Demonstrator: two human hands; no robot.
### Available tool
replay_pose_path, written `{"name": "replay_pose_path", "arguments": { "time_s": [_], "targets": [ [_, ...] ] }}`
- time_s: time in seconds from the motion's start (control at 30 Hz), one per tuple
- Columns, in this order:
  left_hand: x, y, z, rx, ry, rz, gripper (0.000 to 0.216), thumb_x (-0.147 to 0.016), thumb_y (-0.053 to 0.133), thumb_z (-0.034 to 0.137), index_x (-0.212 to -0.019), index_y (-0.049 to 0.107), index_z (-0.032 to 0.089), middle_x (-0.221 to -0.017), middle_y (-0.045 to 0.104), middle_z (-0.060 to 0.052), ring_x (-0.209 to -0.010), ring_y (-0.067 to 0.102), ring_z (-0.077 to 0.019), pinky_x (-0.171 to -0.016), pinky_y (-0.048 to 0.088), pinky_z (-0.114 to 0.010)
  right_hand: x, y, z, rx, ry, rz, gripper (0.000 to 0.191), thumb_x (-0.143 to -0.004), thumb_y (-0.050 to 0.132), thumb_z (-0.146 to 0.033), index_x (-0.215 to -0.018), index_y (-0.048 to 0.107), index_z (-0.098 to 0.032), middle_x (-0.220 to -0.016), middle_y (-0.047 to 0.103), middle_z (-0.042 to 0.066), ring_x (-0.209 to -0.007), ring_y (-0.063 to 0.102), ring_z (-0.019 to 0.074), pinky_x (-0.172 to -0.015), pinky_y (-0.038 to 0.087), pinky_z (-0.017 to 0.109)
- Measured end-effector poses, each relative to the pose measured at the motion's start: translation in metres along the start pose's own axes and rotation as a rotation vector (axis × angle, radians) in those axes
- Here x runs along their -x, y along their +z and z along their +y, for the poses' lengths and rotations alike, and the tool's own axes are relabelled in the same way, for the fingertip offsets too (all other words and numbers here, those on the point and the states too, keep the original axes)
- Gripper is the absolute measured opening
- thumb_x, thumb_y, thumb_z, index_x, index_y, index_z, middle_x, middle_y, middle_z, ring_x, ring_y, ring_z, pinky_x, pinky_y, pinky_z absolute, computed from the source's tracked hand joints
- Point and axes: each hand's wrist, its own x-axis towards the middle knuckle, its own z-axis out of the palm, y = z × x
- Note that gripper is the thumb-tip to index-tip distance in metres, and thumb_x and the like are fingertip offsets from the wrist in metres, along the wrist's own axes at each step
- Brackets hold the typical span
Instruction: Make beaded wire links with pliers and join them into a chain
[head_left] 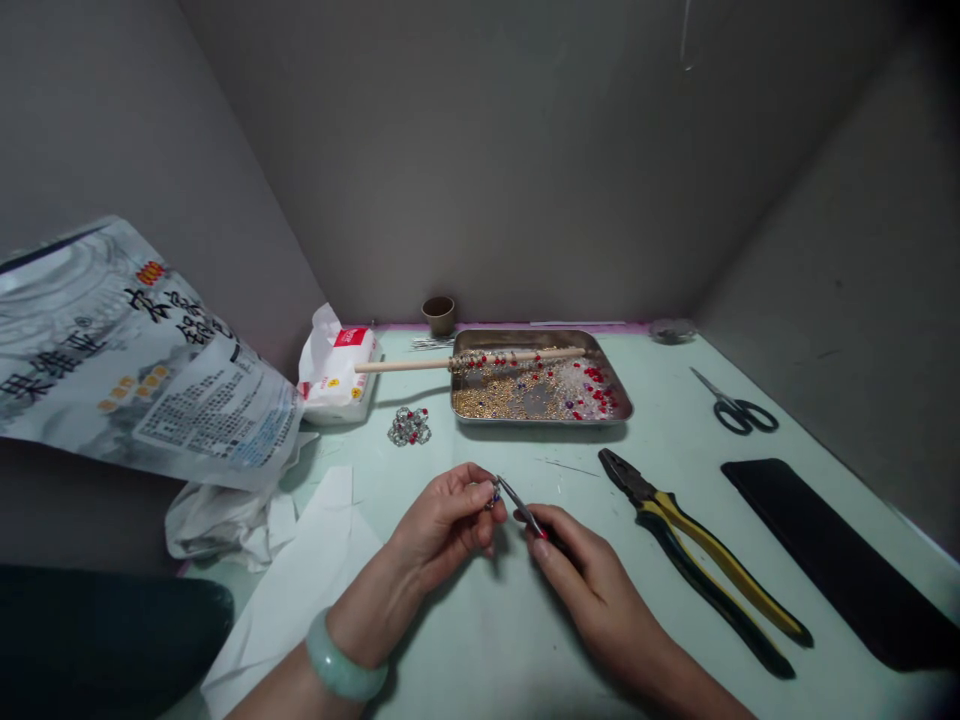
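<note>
My left hand (450, 515), with a pale green bangle (345, 655) at its wrist, pinches a small beaded ring (493, 495) between thumb and forefinger. Blue or purple beads show on it, though the fingers cover part. In my right hand (592, 580) is a pair of slim needle-nose pliers (525, 510) with a touch of red near the grip. Their tips touch or nearly touch the beaded ring. Beyond my left hand lies a cluster of beaded rings (409, 427), silvery with red beads. A thin wire (574, 466) rests on the table past my right hand.
A metal tray (540, 423) holds gold, red and clear beads. Across it lies a wooden stick (405, 366) strung with beaded rings. Large pliers (697, 550), scissors (735, 405) and a black slab (832, 550) lie right. Tissues (337, 385), a bag (150, 370) and a cup (439, 315) stand left.
</note>
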Motion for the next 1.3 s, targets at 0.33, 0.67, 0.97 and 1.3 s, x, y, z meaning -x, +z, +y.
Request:
{"name": "replay_pose_path", "arguments": {
  "time_s": [0.33, 0.67, 0.97, 1.3],
  "targets": [
    [0.002, 0.003, 0.003, -0.051, -0.04, -0.001, 0.022, -0.085, 0.059, 0.033, -0.091, 0.054, 0.013, -0.07, 0.068, -0.007, -0.044, 0.06, -0.0109, -0.044, 0.051, -0.022, 0.0, -0.001, 0.004, 0.164, -0.135, 0.095, 0.018, -0.092, 0.042, -0.025, -0.104, 0.054, -0.018, -0.089, 0.06, 0.005, -0.08, 0.059, 0.0163, -0.071, 0.047, 0.027],
    [0.006, 0.014, 0.01, -0.444, 0.127, 0.084, 0.034, -0.07, 0.074, 0.031, -0.083, 0.046, 0.016, -0.069, 0.064, -0.001, -0.045, 0.058, -0.0102, -0.043, 0.045, -0.021, 0.001, 0.001, 0.009, 0.267, -0.255, 0.126, 0.02, -0.091, 0.042, -0.019, -0.109, 0.052, -0.019, -0.088, 0.057, 0.005, -0.077, 0.057, 0.016, -0.068, 0.046, 0.028],
    [0.011, 0.019, 0.005, -0.918, 0.39, 0.239, 0.025, -0.072, 0.071, 0.03, -0.083, 0.053, 0.016, -0.062, 0.06, 0.002, -0.047, 0.055, -0.0088, -0.049, 0.045, -0.023, 0.001, 0.002, 0.007, 0.244, -0.258, 0.164, 0.019, -0.091, 0.042, -0.019, -0.108, 0.051, -0.018, -0.089, 0.057, 0.005, -0.079, 0.057, 0.0163, -0.069, 0.047, 0.027],
    [0.013, 0.023, -0.001, -0.899, 0.486, 0.268, 0.021, -0.076, 0.068, 0.03, -0.085, 0.056, 0.016, -0.066, 0.063, 0.0, -0.047, 0.055, -0.0087, -0.049, 0.045, -0.022, 0.004, 0.008, 0.008, 0.284, -0.34, 0.245, 0.025, -0.09, 0.043, -0.015, -0.114, 0.049, -0.02, -0.091, 0.057, 0.006, -0.081, 0.057, 0.0175, -0.071, 0.048, 0.029]
  ]
}}
